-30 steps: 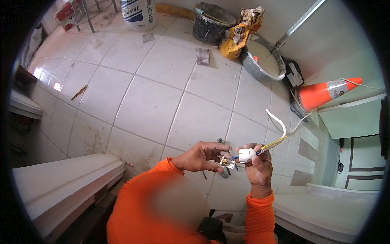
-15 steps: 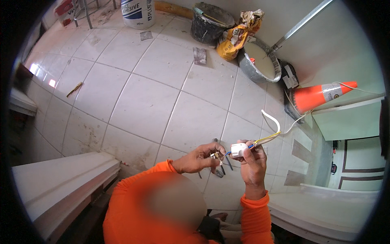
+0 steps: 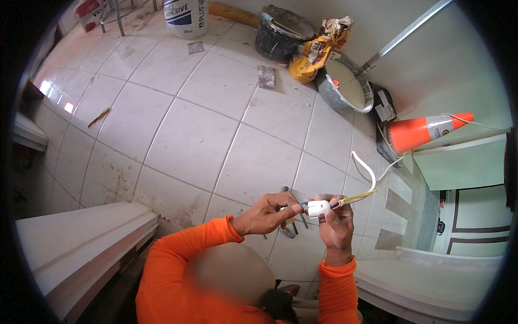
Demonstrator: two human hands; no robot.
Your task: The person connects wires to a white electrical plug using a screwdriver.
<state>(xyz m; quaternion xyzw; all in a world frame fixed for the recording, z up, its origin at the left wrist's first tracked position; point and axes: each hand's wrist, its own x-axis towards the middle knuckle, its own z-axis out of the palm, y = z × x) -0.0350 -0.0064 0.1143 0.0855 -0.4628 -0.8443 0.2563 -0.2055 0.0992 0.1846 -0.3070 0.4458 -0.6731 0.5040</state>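
Observation:
My right hand (image 3: 336, 231) is closed around a small white plug-like electrical fitting (image 3: 319, 208), its thumb below and fingers above. A short blue wire (image 3: 304, 203) comes out of the fitting's left end. My left hand (image 3: 265, 214) pinches that wire's end between thumb and fingers; a small pale piece partly shows between its fingers, too hidden to name. Out of the right-hand side run a yellow wire (image 3: 360, 195) and a white cable (image 3: 369, 168), which loops up. Dark-handled tools (image 3: 288, 232) lie on the floor below the left hand, partly covered by it.
Pale floor tiles (image 3: 183, 135) spread ahead. An orange traffic cone (image 3: 413, 135) lies tipped at the right, a thin cable about it. Beyond are a grey tub (image 3: 330, 93) of pale liquid, a yellow bag (image 3: 308, 66), a black bucket (image 3: 270, 40) and a white pail (image 3: 186, 27).
My left hand has shifted right, and its thumb and fingers have closed at the blue wire beside the fitting. The right hand still holds the fitting, slightly lower.

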